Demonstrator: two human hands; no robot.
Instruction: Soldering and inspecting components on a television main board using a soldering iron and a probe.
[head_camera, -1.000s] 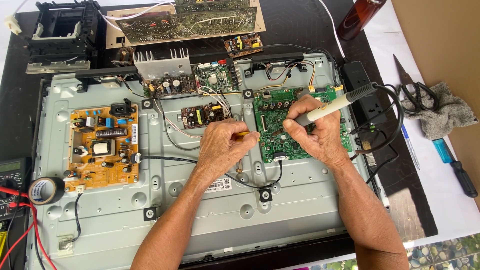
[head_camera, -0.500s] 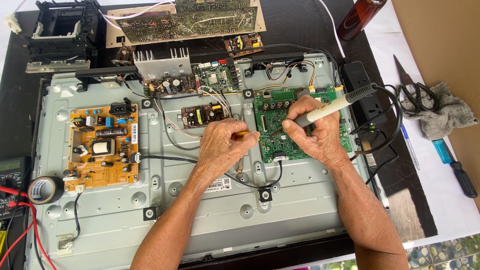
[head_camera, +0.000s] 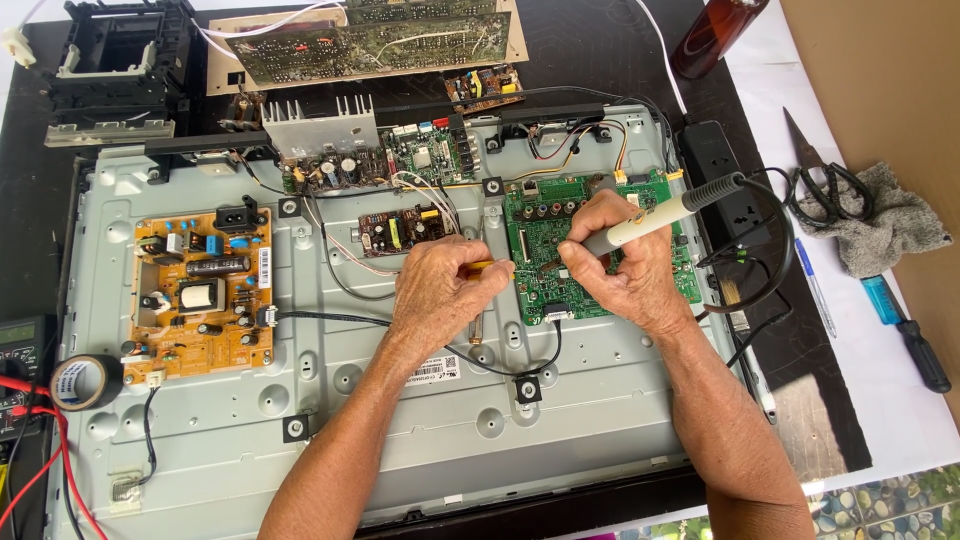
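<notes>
1. The right hand (head_camera: 625, 262) grips a cream-handled soldering iron (head_camera: 660, 215), fingers closed round its barrel, its tip hidden behind the fingers over the green circuit board (head_camera: 545, 265).
2. The left hand (head_camera: 440, 295) pinches a slim yellow-handled tool (head_camera: 490, 267), fingers closed, pointing at the same board, which sits on the grey metal back panel (head_camera: 400, 430).
3. A slip of the hot tip could likely bridge neighbouring joints or scorch the board.
4. The iron's black cord (head_camera: 765, 265) loops near the power strip (head_camera: 725, 185); a snag there could tug the iron off its spot.
</notes>
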